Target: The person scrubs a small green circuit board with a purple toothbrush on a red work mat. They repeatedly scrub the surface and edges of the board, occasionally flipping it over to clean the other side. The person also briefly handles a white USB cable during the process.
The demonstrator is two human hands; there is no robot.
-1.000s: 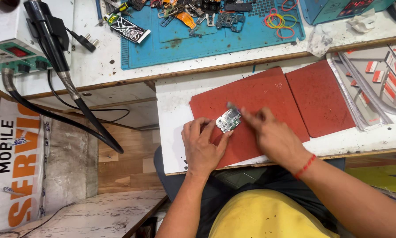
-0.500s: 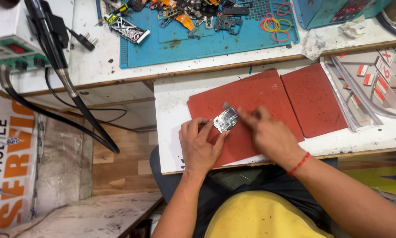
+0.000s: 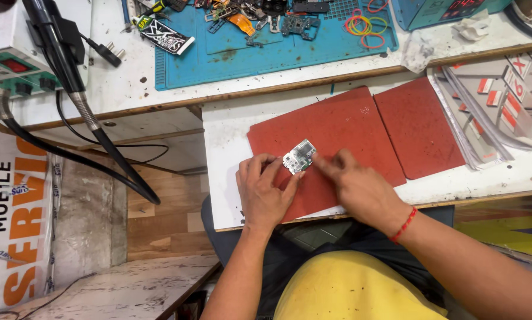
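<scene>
Your left hand [image 3: 265, 191] pinches the small circuit board [image 3: 299, 156] by its lower edge, fingers closed on it, above the red mat [image 3: 337, 127] on the desk [image 3: 224, 142]. Your right hand [image 3: 358, 188] presses curled fingertips against the board's right side.

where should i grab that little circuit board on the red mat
By its bare outer edges, pinched from the far side: the circuit board lies flat on the red mat, and the hands, left and right, crowd its near sides.

A small rectangular circuit board [image 3: 299, 156] lay on the larger red rubber mat [image 3: 337, 127], between left hand [image 3: 265, 192] and right hand [image 3: 358, 188].
</scene>
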